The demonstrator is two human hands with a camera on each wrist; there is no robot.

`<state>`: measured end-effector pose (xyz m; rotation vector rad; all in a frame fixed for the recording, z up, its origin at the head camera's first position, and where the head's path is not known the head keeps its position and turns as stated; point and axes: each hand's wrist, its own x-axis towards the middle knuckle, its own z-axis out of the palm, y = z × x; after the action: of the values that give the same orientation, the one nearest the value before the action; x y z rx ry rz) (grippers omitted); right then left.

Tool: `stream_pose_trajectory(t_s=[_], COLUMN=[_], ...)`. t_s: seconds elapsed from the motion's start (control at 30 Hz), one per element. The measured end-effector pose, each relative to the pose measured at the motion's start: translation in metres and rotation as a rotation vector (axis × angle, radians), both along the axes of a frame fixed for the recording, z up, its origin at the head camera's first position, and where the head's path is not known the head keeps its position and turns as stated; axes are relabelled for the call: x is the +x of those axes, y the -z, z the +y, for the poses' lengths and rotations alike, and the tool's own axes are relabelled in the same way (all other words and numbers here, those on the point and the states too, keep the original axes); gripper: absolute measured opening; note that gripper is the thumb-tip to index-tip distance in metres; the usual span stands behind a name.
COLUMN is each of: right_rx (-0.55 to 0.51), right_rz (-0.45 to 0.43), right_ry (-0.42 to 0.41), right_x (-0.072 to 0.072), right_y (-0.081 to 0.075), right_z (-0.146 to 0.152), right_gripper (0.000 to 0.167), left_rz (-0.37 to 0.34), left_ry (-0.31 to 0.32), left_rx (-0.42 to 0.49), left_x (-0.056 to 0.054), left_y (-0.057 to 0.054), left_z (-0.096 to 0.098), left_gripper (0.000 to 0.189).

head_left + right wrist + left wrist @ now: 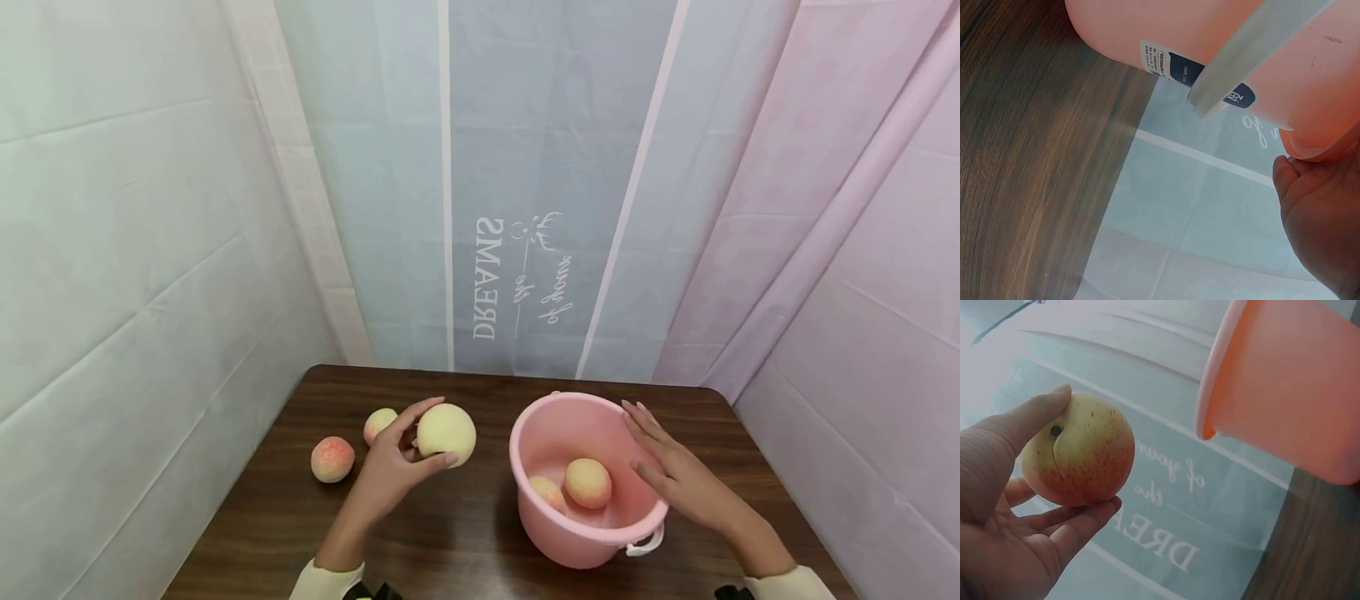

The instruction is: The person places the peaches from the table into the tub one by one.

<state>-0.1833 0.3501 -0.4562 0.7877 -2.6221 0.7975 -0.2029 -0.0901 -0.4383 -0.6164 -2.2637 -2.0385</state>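
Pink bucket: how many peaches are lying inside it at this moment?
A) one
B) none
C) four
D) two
D: the head view shows two peaches on the bottom of the pink bucket, while the left hand holds a third peach outside it and two more lie on the table.

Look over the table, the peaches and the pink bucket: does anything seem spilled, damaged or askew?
Nothing stands out. The pink bucket stands upright with two peaches inside; the left hand holds a whole peach, and two more sit on the table.
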Motion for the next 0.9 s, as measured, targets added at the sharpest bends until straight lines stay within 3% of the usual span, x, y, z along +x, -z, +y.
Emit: stream_pose_trajectory(t_s=[0.4, 0.9], right_rx=[0.007, 0.004], right_rz=[-0.009, -0.027], right_ry=[0.006, 0.01], right_x=[0.001, 0.001], right_y=[-0.001, -0.002], right_z=[-0.001, -0.002], right_gripper=[0.062, 0.062], left_rz=[0.018, 0.077], left_ry=[0.058, 0.123], left_rx=[0.033, 0.02], left_x=[-0.008, -0.013], left_y=[-0.012, -0.009], left_z=[0.019, 0.038], left_gripper=[0.073, 0.07])
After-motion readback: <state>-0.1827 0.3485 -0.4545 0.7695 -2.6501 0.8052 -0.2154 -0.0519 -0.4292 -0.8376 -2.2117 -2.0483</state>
